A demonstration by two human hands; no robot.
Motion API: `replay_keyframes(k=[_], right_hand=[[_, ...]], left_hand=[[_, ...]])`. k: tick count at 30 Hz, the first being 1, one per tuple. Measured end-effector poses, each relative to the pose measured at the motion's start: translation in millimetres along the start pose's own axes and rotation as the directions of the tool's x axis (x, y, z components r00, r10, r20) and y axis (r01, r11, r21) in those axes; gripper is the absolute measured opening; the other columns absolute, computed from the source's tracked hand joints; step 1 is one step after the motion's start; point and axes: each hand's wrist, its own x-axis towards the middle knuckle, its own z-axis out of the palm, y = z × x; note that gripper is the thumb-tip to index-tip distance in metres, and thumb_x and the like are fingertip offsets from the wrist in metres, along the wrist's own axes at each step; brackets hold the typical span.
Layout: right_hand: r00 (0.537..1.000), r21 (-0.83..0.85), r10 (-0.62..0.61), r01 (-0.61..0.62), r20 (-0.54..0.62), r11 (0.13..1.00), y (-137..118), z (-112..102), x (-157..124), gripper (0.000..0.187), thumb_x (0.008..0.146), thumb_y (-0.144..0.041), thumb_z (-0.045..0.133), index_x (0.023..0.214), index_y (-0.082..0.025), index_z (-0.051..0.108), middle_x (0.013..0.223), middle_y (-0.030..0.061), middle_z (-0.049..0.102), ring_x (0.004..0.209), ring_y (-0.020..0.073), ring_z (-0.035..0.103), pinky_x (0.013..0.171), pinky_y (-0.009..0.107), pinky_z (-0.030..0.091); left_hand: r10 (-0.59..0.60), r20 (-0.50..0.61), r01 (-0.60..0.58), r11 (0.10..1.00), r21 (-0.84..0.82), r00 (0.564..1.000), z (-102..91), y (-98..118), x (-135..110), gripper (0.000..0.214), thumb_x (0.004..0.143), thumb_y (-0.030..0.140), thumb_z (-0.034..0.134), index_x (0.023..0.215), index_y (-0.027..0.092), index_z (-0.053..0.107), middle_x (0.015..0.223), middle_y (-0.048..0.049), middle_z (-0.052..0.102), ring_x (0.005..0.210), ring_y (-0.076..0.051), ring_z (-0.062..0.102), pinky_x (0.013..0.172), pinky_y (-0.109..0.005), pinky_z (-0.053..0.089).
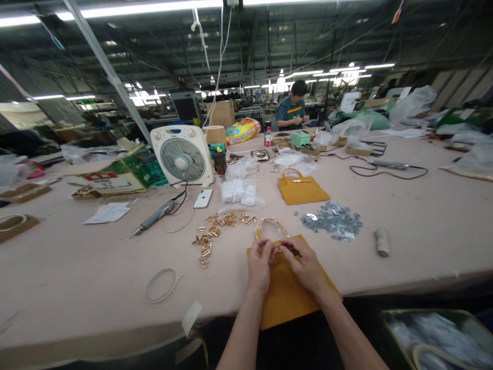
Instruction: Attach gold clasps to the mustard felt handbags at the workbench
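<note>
A mustard-yellow handbag [288,295] lies at the table's front edge, its lower part reaching past that edge. Its arched handle [270,221] is wrapped in clear plastic and points away from me. My left hand [262,262] and my right hand [302,262] meet at the bag's top edge by the handle's base. Both have thumb and fingers pinched together there. Something small and gold glints between the fingertips, too small to make out. Beyond the hands are loose gold metal fittings [230,219] and a heap of small grey metal plates [332,221].
A second yellow handbag [303,190] lies farther back. Around are a box fan [183,155], a phone [203,199], an electric screwdriver [154,217], a small roll [381,242] and a strip coil [164,285]. Across the table sits a co-worker [291,110]. A bin [439,336] stands lower right.
</note>
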Motion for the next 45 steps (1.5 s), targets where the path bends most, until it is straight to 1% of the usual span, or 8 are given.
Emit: replay_keyframes(k=[5,10,13,16,23,35,41,45], right_hand=[[0.998,0.179,0.048,-0.055,0.044,0.982,-5,19,3,0.025,0.096,-0.043,0.068,0.111,-0.026,0.079,0.104,0.0059,0.075,0.097,0.0239,0.067,0.091,0.037,0.053],[0.988,0.381,0.153,-0.131,-0.03,0.915,11,4,0,0.02,0.09,-0.044,0.076,0.102,-0.029,0.082,0.104,0.0046,0.077,0.099,0.0244,0.069,0.091,0.037,0.055],[0.968,0.516,0.25,-0.202,-0.025,0.832,21,-2,-3,0.025,0.084,-0.046,0.082,0.101,-0.028,0.083,0.103,0.0043,0.079,0.098,0.0248,0.07,0.091,0.038,0.056],[0.958,0.581,0.286,-0.231,-0.003,0.78,27,-3,-5,0.03,0.081,-0.047,0.084,0.102,-0.025,0.082,0.104,0.0052,0.079,0.1,0.0256,0.07,0.096,0.04,0.055],[0.934,0.675,0.348,-0.304,0.074,0.673,29,2,-8,0.03,0.078,-0.048,0.087,0.097,-0.025,0.081,0.099,0.0034,0.078,0.091,0.022,0.07,0.087,0.035,0.055],[0.924,0.671,0.342,-0.362,0.17,0.647,20,3,-11,0.027,0.083,-0.048,0.084,0.091,-0.024,0.076,0.089,0.0007,0.072,0.081,0.0168,0.064,0.075,0.027,0.052],[0.908,0.692,0.41,-0.353,0.09,0.63,23,8,-12,0.029,0.078,-0.047,0.088,0.093,-0.024,0.077,0.088,0.0021,0.068,0.075,0.0152,0.06,0.067,0.025,0.053],[0.891,0.789,0.45,-0.235,-0.059,0.568,32,6,-7,0.026,0.076,-0.043,0.089,0.085,-0.024,0.074,0.077,-0.0017,0.056,0.062,0.0101,0.046,0.052,0.02,0.046]], left_hand=[[0.013,0.02,-0.014,0.996,0.085,1.0,-1.3,-7,0,0.04,0.081,0.047,0.083,0.101,0.016,0.069,0.098,-0.0058,0.075,0.09,-0.018,0.074,0.083,-0.029,0.062],[0.072,0.134,-0.104,0.961,0.255,0.988,4.1,-7,-4,0.033,0.088,0.045,0.076,0.105,0.017,0.073,0.109,-0.0088,0.077,0.103,-0.022,0.073,0.092,-0.034,0.062],[0.099,0.256,-0.18,0.93,0.32,0.962,10.0,-4,-10,0.036,0.087,0.04,0.078,0.117,0.019,0.073,0.12,-0.0104,0.076,0.111,-0.025,0.072,0.101,-0.039,0.059],[0.108,0.304,-0.213,0.916,0.34,0.947,13.7,-2,-16,0.037,0.087,0.038,0.078,0.119,0.02,0.073,0.122,-0.0107,0.076,0.112,-0.026,0.073,0.104,-0.041,0.059],[0.198,0.263,-0.29,0.879,0.378,0.944,10.8,-4,-22,0.028,0.085,0.032,0.08,0.111,0.022,0.075,0.113,-0.0087,0.077,0.101,-0.024,0.076,0.096,-0.04,0.063],[0.351,0.318,-0.468,0.746,0.473,0.881,10.1,8,-25,0.019,0.086,0.033,0.08,0.103,0.024,0.077,0.098,-0.0063,0.075,0.09,-0.022,0.072,0.082,-0.036,0.062],[0.318,0.31,-0.436,0.761,0.48,0.896,7.1,12,-29,0.027,0.089,0.029,0.076,0.115,0.025,0.074,0.11,-0.0078,0.075,0.091,-0.021,0.073,0.082,-0.035,0.063],[0.379,0.157,-0.392,0.692,0.606,0.912,-15.1,33,-30,0.032,0.09,0.022,0.069,0.122,0.024,0.068,0.115,-0.0087,0.072,0.095,-0.022,0.072,0.085,-0.037,0.062]])
